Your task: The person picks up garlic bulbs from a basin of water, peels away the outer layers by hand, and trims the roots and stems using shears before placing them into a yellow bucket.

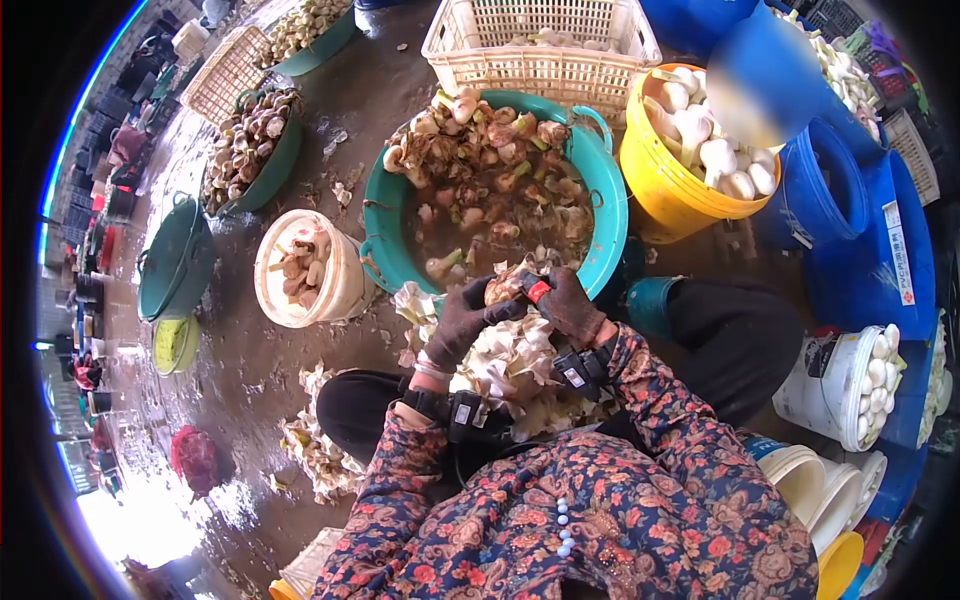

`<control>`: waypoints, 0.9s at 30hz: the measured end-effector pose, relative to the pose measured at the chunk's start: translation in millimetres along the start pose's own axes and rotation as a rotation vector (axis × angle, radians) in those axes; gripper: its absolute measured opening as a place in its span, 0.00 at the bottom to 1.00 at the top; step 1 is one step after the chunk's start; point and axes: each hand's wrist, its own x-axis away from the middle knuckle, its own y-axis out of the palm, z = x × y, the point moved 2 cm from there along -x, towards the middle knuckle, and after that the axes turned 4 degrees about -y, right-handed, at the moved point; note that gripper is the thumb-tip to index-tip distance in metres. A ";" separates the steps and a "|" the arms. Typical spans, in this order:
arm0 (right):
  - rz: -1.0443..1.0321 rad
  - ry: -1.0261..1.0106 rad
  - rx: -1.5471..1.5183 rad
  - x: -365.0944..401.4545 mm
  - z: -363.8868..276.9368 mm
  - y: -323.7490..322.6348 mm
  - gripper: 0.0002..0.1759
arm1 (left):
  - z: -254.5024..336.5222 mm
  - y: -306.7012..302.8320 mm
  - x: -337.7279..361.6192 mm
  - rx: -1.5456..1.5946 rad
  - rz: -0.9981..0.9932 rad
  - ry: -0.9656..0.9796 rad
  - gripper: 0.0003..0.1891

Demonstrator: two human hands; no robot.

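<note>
My left hand (pixel 466 318), in a dark glove, is closed around a garlic bulb (pixel 503 287) with brownish outer skin. From the other side my gloved right hand (pixel 568 306) grips the same bulb, fingers bent against it. A small red piece (pixel 538 291) shows at the right thumb; I cannot tell whether it is a wrap or part of a tool. Below both hands, a heap of papery garlic skins (pixel 510 360) covers my lap. Just beyond them stands a teal tub (pixel 615 215) with unpeeled garlic (pixel 490 140) in murky brown water.
A yellow bucket (pixel 650 205) of white garlic stands right of the tub, a white bucket (pixel 345 290) left of it. Behind is a cream plastic crate (pixel 540 75). Blue bins (pixel 865 270) and a white garlic-filled bucket (pixel 820 390) line the right. Peelings litter the wet floor (pixel 240 370).
</note>
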 end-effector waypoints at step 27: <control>-0.507 0.249 -0.183 15.1 23.4 -4.0 0.22 | -29.6 6.0 -2.9 -0.712 0.198 0.212 0.13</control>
